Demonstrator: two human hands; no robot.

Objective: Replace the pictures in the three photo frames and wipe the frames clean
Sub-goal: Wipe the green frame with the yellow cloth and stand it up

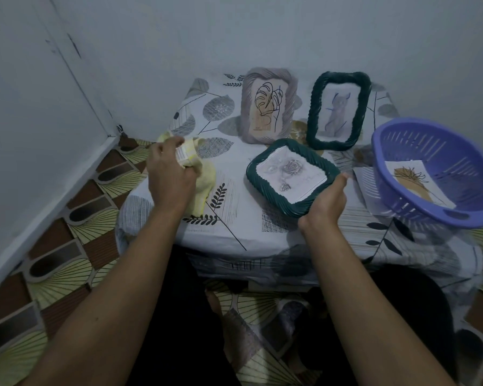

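The dark green frame (292, 174), ribbed at the rim and holding a faint rose drawing, sits tilted over the tabletop (234, 229). The right hand (325, 203) grips its near corner. The left hand (169, 174) clutches a yellow cloth (204, 179). The purple basket (441, 151) holds a plant picture (418, 185), and a sheet (364, 179) lies half hidden beneath it. A grey frame (268, 105) and a second green frame (338, 111) stand at the wall, the latter's drawing blurred.

Home room corner: plain painted walls (179, 37), patterned floor tiles (76, 218), low table under a leaf-print cloth (229, 227), purple plastic basket (441, 174) at right.
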